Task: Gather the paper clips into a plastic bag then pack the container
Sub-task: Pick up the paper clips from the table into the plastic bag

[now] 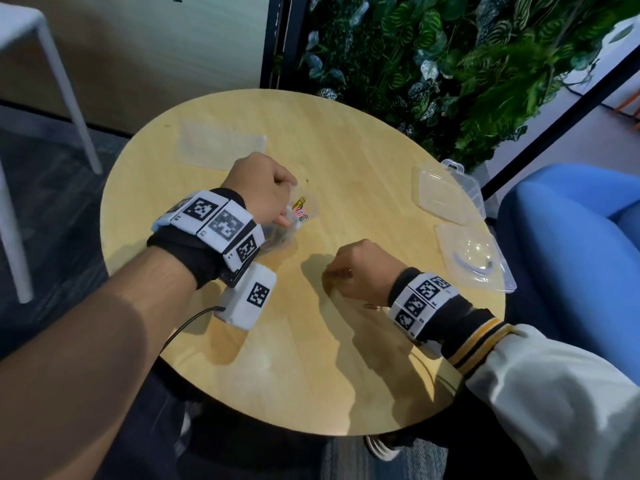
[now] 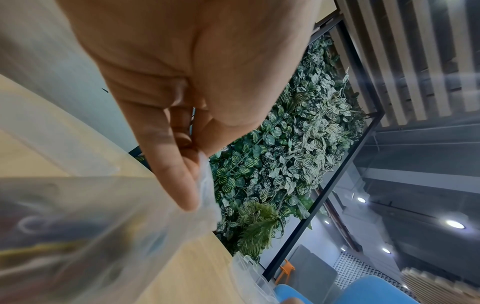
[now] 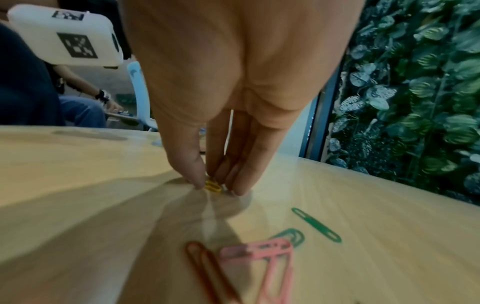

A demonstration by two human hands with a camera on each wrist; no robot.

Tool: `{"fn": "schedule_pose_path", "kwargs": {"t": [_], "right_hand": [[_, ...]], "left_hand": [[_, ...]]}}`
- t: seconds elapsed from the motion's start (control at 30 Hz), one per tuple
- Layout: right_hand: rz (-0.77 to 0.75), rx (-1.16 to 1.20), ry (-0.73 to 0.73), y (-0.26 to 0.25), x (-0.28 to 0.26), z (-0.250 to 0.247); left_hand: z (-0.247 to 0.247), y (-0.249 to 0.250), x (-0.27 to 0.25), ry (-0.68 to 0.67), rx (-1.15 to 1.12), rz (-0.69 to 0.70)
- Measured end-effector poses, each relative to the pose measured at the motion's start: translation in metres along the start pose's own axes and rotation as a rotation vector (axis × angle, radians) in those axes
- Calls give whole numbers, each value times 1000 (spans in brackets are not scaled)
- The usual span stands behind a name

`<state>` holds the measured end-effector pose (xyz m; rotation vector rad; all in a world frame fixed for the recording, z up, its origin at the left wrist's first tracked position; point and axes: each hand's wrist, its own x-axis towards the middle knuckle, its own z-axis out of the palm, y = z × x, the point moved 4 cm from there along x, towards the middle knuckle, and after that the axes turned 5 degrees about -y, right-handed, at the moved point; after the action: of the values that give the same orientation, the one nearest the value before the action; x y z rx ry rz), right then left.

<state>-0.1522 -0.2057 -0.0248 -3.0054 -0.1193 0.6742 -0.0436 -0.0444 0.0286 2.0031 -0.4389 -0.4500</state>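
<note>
Two hands work over the round wooden table [image 1: 346, 358]. Toward its far-left edge lies a flat clear sheet [image 1: 221, 147], perhaps a spare bag, untouched. Just right of it the left hand [image 1: 263, 188] pinches the rim of the plastic bag [image 1: 294, 220] between thumb and curled fingers, lifting it off the top; I judge this keeps the mouth open and facing the other hand so each clip can drop straight in. Coloured clips already sit inside the bag. Near the front-centre of the table the right hand [image 3: 233, 82] points its fingertips [image 3: 197, 183] down and closes them narrowly around a yellow paper clip [image 3: 213, 186] lying flat on the wood, a nail-tip pinch suited to so thin a thing. Whether it has left the surface I cannot tell. Close by in the right wrist view, still loose, are two green clips [image 3: 315, 225], a pink clip [image 3: 259, 253] and a red-brown clip [image 3: 207, 267], so gathering looks unfinished. At the right edge the clear container [image 1: 450, 192] lies open with its lid [image 1: 474, 261] beside it, ready for packing. No brand or readable writing shows; the wrist bands [image 1: 221, 226] carry only black-and-white square markers.
</note>
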Motion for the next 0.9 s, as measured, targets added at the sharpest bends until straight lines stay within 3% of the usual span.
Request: {"fn": "schedule_pose_path", "kwargs": {"t": [0.4,0.7,0.9], "right_hand": [[109,-36,-24,-1,21,-8],[205,-62,94,68,-2,-18],[84,-15,43,62,-23,3]], "left_hand": [[2,-4,7,-2,-7,-4],[13,-1,10,-7,12,3],[14,-1,10,-3,22,11]]}}
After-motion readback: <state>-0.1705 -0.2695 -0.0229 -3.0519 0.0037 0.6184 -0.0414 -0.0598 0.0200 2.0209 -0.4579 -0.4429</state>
